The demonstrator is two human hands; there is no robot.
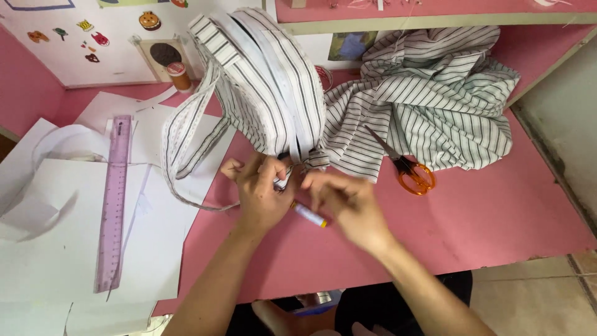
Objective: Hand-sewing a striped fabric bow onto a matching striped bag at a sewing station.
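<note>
My left hand (260,194) pinches the lower end of a bundle of white fabric strips with dark stripes (267,81), which rises up and away from me. My right hand (344,202) is blurred beside it, fingers curled at the same end of the strips. Whether it grips the cloth I cannot tell. A white pen with a yellow tip (309,215) lies on the pink table (497,211) under both hands. One long strip (180,140) loops down to the left over paper sheets.
A heap of striped cloth (435,99) lies at the back right with orange-handled scissors (410,171) on its front edge. A purple ruler (114,205) rests on white paper sheets (62,249) at the left. An orange thread spool (180,76) stands at the back.
</note>
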